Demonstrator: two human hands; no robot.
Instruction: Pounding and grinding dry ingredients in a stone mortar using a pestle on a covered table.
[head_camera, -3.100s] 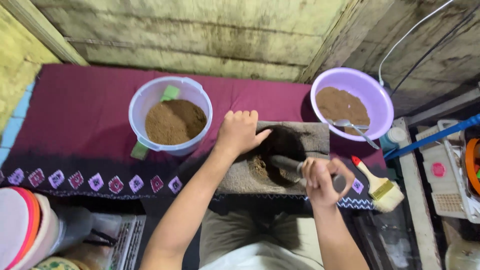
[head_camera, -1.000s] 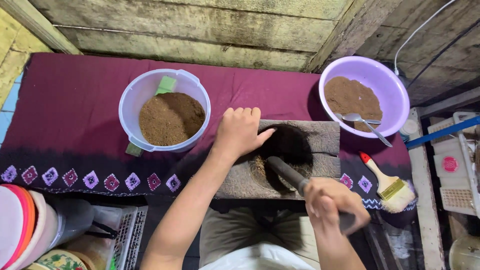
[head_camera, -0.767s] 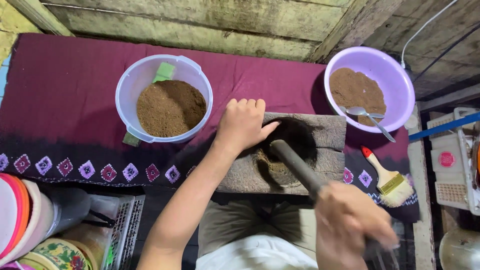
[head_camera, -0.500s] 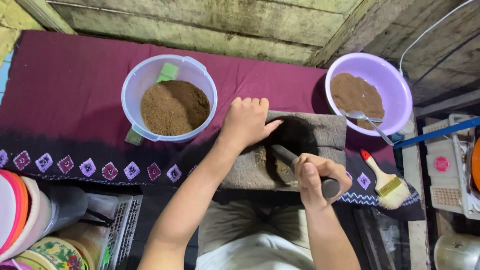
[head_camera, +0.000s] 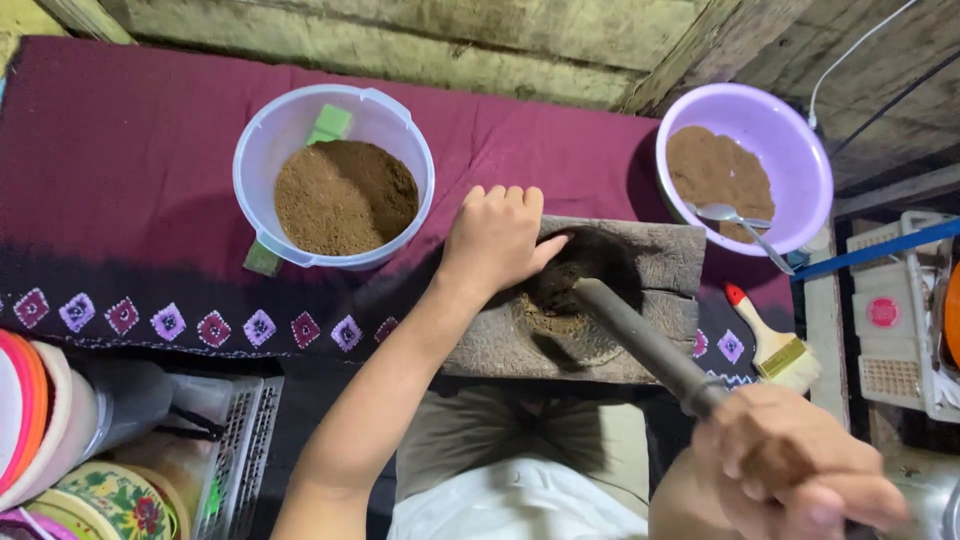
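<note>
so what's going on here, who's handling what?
A person is pounding brown powder in a grey stone mortar. The right hand grips a long dark pestle, its tip down in the hollow. The left hand rests on the mortar's rim, steadying it. On the maroon cloth a clear plastic tub and a lilac plastic bowl both hold brown powder; a metal spoon lies in the bowl. A red-handled brush lies beside the mortar.

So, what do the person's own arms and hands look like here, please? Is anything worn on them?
Both forearms are bare, with no sleeves in view. The left hand shows no glove, ring, watch or bracelet. The right hand is close to the camera and blurred; no glove shows on it, and finer details cannot be told.
</note>
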